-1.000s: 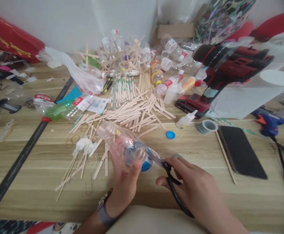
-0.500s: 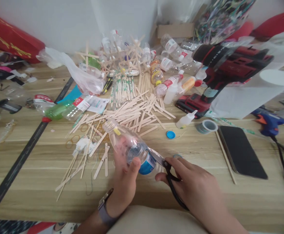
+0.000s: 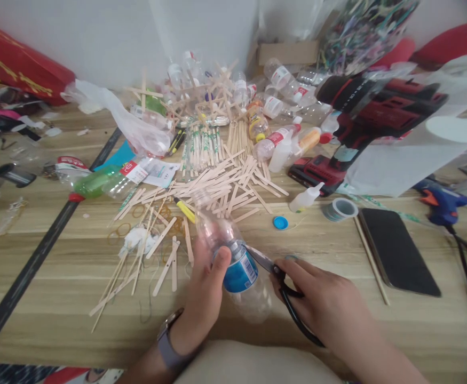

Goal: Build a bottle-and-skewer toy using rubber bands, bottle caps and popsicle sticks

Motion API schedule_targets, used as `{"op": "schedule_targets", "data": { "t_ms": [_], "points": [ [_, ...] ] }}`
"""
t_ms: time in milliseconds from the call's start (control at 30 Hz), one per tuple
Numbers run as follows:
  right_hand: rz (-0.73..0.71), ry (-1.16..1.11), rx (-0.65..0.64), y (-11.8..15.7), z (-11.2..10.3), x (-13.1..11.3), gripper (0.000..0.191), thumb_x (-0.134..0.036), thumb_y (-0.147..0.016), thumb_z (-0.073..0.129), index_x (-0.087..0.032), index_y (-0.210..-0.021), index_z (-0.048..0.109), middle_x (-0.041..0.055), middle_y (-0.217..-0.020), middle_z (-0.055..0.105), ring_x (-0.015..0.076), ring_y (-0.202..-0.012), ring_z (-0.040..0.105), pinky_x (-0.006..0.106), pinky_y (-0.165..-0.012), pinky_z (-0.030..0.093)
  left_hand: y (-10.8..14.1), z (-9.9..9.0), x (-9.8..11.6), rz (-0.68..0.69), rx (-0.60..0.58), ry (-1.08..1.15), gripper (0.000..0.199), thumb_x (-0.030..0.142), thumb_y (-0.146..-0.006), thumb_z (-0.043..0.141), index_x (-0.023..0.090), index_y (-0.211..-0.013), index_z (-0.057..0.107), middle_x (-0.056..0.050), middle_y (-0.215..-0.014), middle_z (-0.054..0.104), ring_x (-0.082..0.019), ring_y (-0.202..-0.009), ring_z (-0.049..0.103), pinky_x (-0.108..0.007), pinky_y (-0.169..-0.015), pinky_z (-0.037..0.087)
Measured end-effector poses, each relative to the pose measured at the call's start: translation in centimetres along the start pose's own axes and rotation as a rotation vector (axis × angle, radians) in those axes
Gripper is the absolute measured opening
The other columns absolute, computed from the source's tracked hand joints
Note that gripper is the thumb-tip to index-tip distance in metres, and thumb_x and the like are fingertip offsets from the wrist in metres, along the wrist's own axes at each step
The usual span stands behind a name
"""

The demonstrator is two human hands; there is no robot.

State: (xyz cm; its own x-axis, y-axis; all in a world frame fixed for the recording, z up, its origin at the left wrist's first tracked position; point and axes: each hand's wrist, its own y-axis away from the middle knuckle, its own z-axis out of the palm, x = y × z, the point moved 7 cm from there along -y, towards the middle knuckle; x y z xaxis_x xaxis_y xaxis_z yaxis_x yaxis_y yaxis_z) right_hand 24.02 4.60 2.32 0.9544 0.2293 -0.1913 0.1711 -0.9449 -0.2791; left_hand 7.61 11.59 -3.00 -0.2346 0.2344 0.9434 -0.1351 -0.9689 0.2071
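Note:
My left hand [image 3: 207, 290] wraps round a clear plastic bottle [image 3: 253, 298] with a blue label, tilted with its neck end pointing away from me. The far part of the bottle looks partly cut from the rest, though the clear plastic makes this hard to see. In my right hand [image 3: 321, 298] is a pair of scissors [image 3: 271, 265] with black handles. Their blades reach left to the bottle wall at the upper edge of the label. Beyond the bottle, a yellow utility knife [image 3: 185, 209] lies on the table beside loose wooden craft sticks [image 3: 205, 184].
A red and black cordless drill [image 3: 361, 122] stands at the right. Near it are a small glue bottle [image 3: 306, 197], a roll of tape [image 3: 339, 208], a blue cap [image 3: 280, 222], a phone [image 3: 397, 250] and a blue glue gun [image 3: 443, 202]. Several plastic bottles [image 3: 275, 136] crowd the back.
The bottle has turned in my left hand, so more of its label and lower end shows. The scissors' blades have shifted slightly along its cut edge. The yellow knife is more exposed.

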Motion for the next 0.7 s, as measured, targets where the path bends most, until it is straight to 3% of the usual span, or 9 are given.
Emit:
{"op": "schedule_targets", "data": {
  "t_ms": [100,267,533,700],
  "points": [
    [-0.023,0.066,-0.003,0.0,0.1,0.3,0.020,-0.016,-0.089,0.044,-0.023,-0.100,0.058,-0.0020,-0.071,0.070,0.0173,-0.049,0.068,0.027,-0.043,0.039,-0.3,0.4,-0.2,-0.065,-0.019,0.010,0.055,0.051,-0.087,0.063,0.025,-0.134,0.054,-0.010,-0.135,0.062,-0.031,-0.128,0.053,-0.047,-0.110,0.038],
    [0.019,0.109,0.001,-0.1,0.7,0.4,0.022,-0.012,-0.081,0.049,-0.023,-0.096,0.060,-0.0015,-0.073,0.072,0.0173,-0.049,0.067,0.028,-0.044,0.038,-0.3,0.7,-0.6,-0.178,0.021,0.023,0.053,0.055,-0.086,0.063,0.023,-0.128,0.059,-0.010,-0.129,0.066,-0.031,-0.128,0.054,-0.046,-0.109,0.039],
    [0.183,-0.057,0.074,0.2,0.0,1.4,0.009,-0.030,-0.091,0.053,-0.025,-0.094,0.061,-0.0016,-0.071,0.066,0.0184,-0.058,0.067,0.027,-0.049,0.044,0.0,0.9,-0.1,-0.205,0.085,0.046,0.061,0.059,-0.077,0.069,0.021,-0.125,0.062,-0.011,-0.133,0.064,-0.032,-0.129,0.053,-0.045,-0.109,0.041],
    [0.181,-0.133,0.031,0.3,0.1,0.9,0.010,-0.026,-0.091,0.051,-0.025,-0.091,0.061,-0.0013,-0.070,0.065,0.0171,-0.054,0.066,0.026,-0.046,0.043,0.1,0.6,-0.6,-0.246,0.137,0.080,0.069,0.061,-0.075,0.070,0.022,-0.131,0.058,-0.011,-0.134,0.063,-0.034,-0.131,0.051,-0.049,-0.110,0.040]
  ]
}}
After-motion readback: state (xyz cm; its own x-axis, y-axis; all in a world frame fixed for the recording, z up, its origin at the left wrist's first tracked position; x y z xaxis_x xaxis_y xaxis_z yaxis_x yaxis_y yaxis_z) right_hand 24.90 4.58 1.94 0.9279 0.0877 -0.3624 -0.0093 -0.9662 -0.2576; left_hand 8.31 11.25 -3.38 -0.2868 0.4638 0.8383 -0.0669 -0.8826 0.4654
